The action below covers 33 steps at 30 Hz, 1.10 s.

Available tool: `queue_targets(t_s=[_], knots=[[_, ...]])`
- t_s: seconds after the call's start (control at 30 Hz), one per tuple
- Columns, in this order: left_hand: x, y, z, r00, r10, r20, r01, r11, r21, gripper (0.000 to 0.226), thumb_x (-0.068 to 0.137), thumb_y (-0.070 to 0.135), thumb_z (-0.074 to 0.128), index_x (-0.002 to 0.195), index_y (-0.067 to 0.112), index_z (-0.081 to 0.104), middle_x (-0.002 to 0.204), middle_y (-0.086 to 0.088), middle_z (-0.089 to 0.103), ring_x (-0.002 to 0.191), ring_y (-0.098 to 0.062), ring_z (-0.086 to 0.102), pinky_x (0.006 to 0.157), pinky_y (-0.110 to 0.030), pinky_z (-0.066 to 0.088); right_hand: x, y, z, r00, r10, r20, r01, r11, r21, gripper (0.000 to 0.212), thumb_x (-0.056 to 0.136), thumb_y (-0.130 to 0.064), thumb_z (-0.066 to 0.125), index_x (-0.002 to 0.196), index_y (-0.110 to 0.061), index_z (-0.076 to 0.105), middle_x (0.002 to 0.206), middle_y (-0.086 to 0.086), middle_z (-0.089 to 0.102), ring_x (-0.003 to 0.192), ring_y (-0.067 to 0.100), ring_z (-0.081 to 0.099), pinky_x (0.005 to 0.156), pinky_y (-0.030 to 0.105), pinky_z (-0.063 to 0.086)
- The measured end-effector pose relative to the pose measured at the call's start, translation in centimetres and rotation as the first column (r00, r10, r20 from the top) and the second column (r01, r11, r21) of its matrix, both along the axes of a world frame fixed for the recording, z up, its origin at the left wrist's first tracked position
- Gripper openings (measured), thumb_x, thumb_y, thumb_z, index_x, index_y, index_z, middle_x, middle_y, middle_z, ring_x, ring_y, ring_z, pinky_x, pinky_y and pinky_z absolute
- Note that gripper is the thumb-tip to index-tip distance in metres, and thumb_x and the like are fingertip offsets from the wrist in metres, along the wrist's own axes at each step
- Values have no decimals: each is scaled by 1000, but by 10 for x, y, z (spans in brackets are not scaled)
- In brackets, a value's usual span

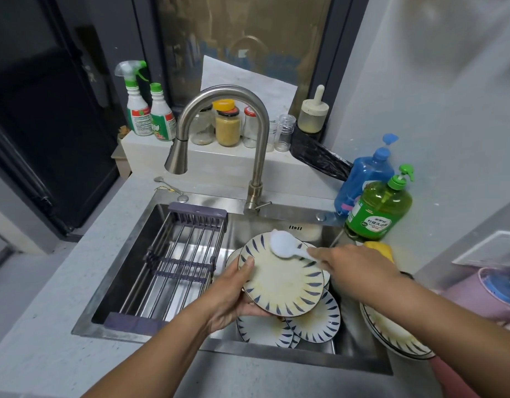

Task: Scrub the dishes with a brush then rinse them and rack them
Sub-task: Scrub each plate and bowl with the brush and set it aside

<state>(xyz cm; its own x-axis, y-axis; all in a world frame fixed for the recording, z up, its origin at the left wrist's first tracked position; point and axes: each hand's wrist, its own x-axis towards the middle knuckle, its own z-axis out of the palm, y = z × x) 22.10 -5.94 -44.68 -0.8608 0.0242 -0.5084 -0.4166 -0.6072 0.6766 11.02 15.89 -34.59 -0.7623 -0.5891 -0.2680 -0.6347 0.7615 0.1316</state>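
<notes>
My left hand (pixel 233 294) grips the left rim of a white plate with blue dashes (pixel 285 282), tilted above the sink (pixel 127 239). My right hand (pixel 354 265) holds the handle of a white brush (pixel 282 244), whose head rests on the plate's upper edge. The plate's face shows yellowish smears. Below it in the sink lie several more soiled plates of the same pattern (pixel 317 323). A metal rack with purple ends (pixel 176 259) spans the sink's left half and holds nothing.
A steel faucet (pixel 248 133) arches over the sink, no water running. Green (pixel 377 211) and blue (pixel 365 179) soap bottles stand at the right rear. Another dirty plate (pixel 391 334) sits on the right counter. Jars and spray bottles line the back ledge.
</notes>
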Motion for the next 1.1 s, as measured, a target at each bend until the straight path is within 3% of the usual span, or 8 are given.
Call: queue_targets(t_s=[0.13, 0.3, 0.43, 0.57, 0.77, 0.9, 1.0, 1.1], knots=[[3, 6, -1, 999, -32, -3, 32, 991, 127, 48, 102, 42, 51, 142, 16, 49, 127, -19, 71, 114, -47, 68, 80, -68, 56, 14, -15, -6, 961, 7, 276, 48, 981, -190, 42, 105, -39, 45, 142, -56, 45, 112, -8, 69, 94, 18, 65, 83, 35, 55], [3, -3, -6, 1000, -3, 19, 0, 990, 143, 81, 82, 61, 59, 142, 8, 47, 120, -21, 65, 92, -37, 74, 72, -67, 57, 27, -4, 10, 908, 93, 408, -32, 988, -153, 40, 102, -48, 50, 139, -63, 45, 113, -15, 68, 89, 8, 58, 71, 29, 46], [1, -11, -10, 1000, -11, 12, 11, 997, 72, 64, 91, 60, 56, 141, 22, 51, 136, -19, 63, 109, -50, 68, 78, -77, 51, 28, 8, 35, 921, 162, 355, -159, 987, -38, 41, 104, -47, 48, 141, -65, 40, 130, -18, 62, 111, 12, 57, 81, 32, 45], [1, -9, -8, 1000, -26, 0, 26, 1000, 0, 59, 95, 61, 50, 144, 27, 51, 140, -13, 62, 112, -47, 69, 73, -75, 54, 29, 13, 40, 943, 232, 238, -256, 963, 78, 40, 106, -52, 38, 144, -63, 33, 113, -8, 60, 107, 20, 61, 76, 36, 46], [7, 6, 2, 997, -70, 11, 71, 997, -7, 56, 101, 60, 40, 141, 23, 54, 124, -13, 73, 110, -41, 71, 71, -63, 61, 19, -9, 21, 985, 172, 32, -174, 980, 99, 62, 106, -19, 41, 150, -58, 23, 94, -3, 41, 92, 31, 63, 56, 36, 32], [3, 2, -1, 999, 31, -14, -32, 998, -60, 46, 100, 54, 47, 138, 28, 54, 133, -10, 68, 110, -38, 72, 73, -66, 59, 15, -2, 24, 992, 85, -96, -62, 973, 220, 63, 99, -8, 43, 150, -42, 32, 117, 7, 57, 103, 32, 66, 66, 36, 42], [-6, -3, 2, 993, 109, -50, -117, 971, -207, 33, 101, 49, 51, 128, 30, 58, 133, -6, 64, 102, -32, 75, 71, -66, 60, 28, 8, 20, 997, -32, 76, 10, 963, 270, 51, 97, -6, 42, 138, -36, 48, 122, 7, 62, 101, 30, 64, 71, 35, 45], [-15, 2, 6, 990, 119, -76, -134, 957, -256, 28, 104, 49, 48, 126, 34, 57, 131, 2, 62, 102, -26, 75, 75, -66, 59, 48, 0, 17, 935, -85, 345, 56, 994, 94, 38, 103, -21, 44, 135, -36, 56, 118, 2, 66, 100, 26, 63, 85, 41, 54]])
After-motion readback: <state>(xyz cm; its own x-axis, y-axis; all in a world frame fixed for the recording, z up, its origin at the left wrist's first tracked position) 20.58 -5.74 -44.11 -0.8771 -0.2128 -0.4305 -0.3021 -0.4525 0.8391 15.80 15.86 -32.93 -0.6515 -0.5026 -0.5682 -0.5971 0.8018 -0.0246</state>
